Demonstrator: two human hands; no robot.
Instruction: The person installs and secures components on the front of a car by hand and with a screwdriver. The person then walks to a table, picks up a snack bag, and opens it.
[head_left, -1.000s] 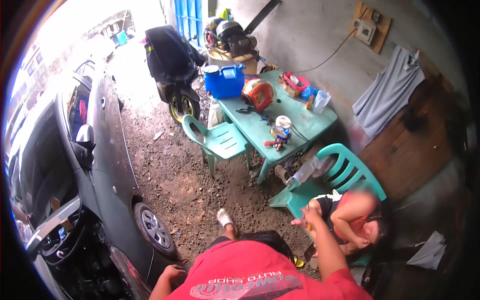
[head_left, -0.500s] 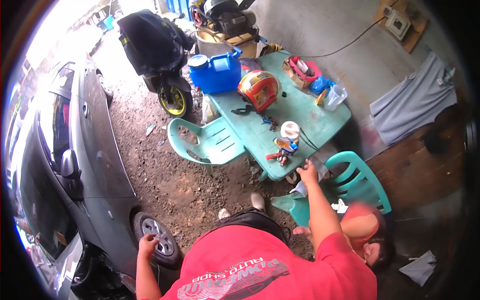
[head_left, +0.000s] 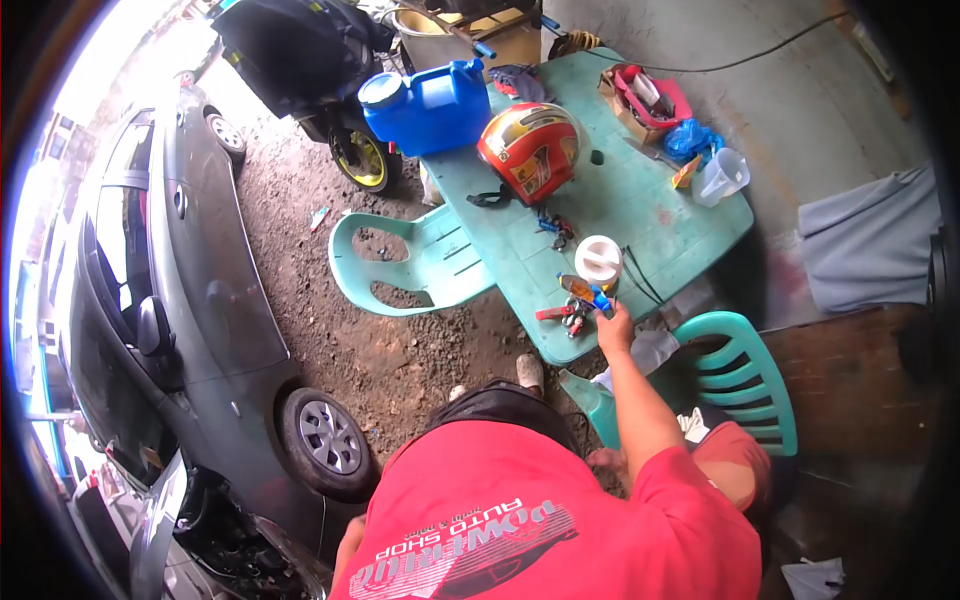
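My right hand point(head_left: 616, 326) reaches over the near edge of the green table point(head_left: 650, 235), its fingers closed on a small blue-and-yellow item point(head_left: 588, 292). Just beyond that item is a round white-lidded container point(head_left: 598, 260). A red-handled tool point(head_left: 556, 313) and small metal pieces lie to the left of the hand. Of my left hand point(head_left: 352, 538), only a bit of skin shows beside the red shirt; its fingers cannot be made out. A red-orange helmet point(head_left: 530, 150) and a blue jug point(head_left: 428, 108) stand farther back on the table.
A dark car point(head_left: 215, 290) with its front opened up stands at the left. One green chair point(head_left: 400, 265) is left of the table; a person point(head_left: 735, 460) is by another green chair point(head_left: 745, 385) at the right. A covered motorcycle point(head_left: 290, 60) stands behind.
My right hand has moved from near the seated person to the table and closed on the blue-and-yellow item. My left hand has drawn in beside the shirt. The view has shifted toward the table.
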